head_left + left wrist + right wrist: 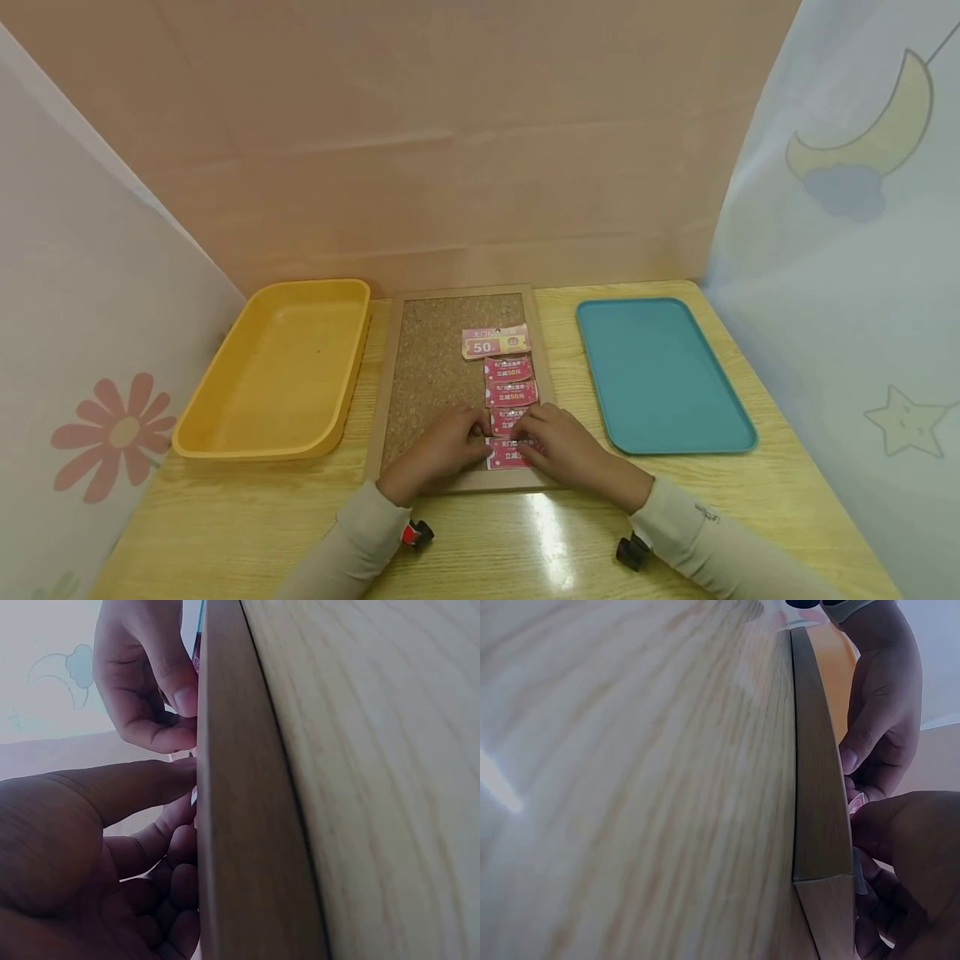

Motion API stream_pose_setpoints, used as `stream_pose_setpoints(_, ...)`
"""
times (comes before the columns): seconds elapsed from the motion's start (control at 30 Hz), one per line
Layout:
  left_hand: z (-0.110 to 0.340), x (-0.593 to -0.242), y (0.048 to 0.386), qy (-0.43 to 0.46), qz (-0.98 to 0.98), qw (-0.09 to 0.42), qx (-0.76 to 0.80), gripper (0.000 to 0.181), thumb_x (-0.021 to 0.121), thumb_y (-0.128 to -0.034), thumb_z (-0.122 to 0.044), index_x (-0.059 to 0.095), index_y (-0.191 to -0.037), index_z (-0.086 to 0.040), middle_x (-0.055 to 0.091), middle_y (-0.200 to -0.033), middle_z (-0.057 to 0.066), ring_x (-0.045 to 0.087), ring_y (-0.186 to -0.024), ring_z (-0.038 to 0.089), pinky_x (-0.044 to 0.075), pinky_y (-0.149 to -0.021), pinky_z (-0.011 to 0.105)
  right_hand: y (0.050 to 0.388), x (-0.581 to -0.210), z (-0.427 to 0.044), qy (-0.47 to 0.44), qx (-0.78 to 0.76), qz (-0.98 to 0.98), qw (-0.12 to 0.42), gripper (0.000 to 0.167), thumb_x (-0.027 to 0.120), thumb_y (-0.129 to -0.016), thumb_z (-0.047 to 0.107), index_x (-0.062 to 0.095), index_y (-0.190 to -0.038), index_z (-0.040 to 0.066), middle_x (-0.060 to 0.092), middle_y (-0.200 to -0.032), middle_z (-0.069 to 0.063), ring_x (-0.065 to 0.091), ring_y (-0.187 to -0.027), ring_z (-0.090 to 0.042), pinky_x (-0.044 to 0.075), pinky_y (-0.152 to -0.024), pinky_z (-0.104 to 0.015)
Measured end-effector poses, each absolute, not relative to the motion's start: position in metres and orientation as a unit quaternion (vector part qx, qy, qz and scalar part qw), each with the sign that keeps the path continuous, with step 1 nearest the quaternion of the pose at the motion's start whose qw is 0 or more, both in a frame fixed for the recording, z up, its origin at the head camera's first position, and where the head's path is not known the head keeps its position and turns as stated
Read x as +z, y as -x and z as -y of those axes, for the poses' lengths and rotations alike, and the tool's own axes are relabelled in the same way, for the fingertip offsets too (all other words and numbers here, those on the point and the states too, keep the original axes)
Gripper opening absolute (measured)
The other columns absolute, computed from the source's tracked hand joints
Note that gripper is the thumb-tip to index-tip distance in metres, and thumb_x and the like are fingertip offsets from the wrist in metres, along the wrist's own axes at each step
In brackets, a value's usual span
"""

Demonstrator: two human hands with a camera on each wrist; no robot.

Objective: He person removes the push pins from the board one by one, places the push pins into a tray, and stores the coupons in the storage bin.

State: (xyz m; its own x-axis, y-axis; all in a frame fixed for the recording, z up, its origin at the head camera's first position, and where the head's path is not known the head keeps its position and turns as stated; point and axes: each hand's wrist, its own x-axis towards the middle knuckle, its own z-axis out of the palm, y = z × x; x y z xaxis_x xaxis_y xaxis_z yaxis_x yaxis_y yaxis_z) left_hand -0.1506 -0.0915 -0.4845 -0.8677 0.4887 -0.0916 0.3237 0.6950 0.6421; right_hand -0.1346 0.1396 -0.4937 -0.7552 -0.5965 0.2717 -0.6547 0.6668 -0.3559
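A cork board (435, 350) in a wooden frame lies on the table, bearing several paper coupons in a column along its right side. At its lower edge, a pink coupon (501, 455) lies between the two hands. The left hand (453, 439) pinches this coupon's left edge with curled fingers; in the left wrist view its thumb (150, 784) reaches in behind the frame. From the other side the right hand (562, 446) grips the coupon's right part and covers it. Just above is another pink coupon (507, 422), and a larger 50 coupon (495, 343) tops the column.
A deep yellow tray (273, 367) stands left of the board. To the right lies a shallow teal tray (667, 375). The wooden table (495, 550) runs in front. A peach backdrop (450, 150) and patterned white side sheets enclose the space.
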Motion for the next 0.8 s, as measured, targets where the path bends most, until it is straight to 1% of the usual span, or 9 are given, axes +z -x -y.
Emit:
stream_pose_setpoints(0.2,0.0914,-0.4837,0.1513,-0.228,-0.913,0.126,0.313,0.015,0.075,-0.0856,-0.024,0.063,-0.089,-0.018,0.052,-0.086,-0.007,0.046,-0.081,0.013,0.041,-0.071,0.029,0.1358,-0.4945,-0.1375,-0.335,0.209,0.917,0.056,0.011,0.071,-0.088,0.022,0.067,-0.098,0.022,0.059,-0.096,0.011,0.052,-0.088,-0.009,0.046,-0.077,-0.032)
stream_pose_setpoints(0.47,0.0895,-0.4817,0.1517,-0.227,-0.910,0.133,0.319,0.015,0.076,-0.0844,-0.022,0.063,-0.088,-0.017,0.053,-0.084,-0.005,0.046,-0.077,0.013,0.042,-0.066,0.028,0.1343,-0.4953,-0.1357,-0.328,0.193,0.922,0.069,0.012,0.073,-0.086,0.023,0.067,-0.097,0.021,0.059,-0.095,0.010,0.052,-0.086,-0.011,0.045,-0.071,-0.033)
stream_pose_setpoints(0.8,0.0896,-0.4791,0.1523,-0.228,-0.912,0.132,0.316,0.016,0.077,-0.0837,-0.022,0.063,-0.087,-0.016,0.054,-0.082,-0.004,0.047,-0.075,0.013,0.041,-0.064,0.028,0.1339,-0.4954,-0.1342,-0.324,0.178,0.926,0.074,0.012,0.072,-0.086,0.023,0.066,-0.096,0.022,0.057,-0.096,0.008,0.053,-0.087,-0.013,0.041,-0.066,-0.032)
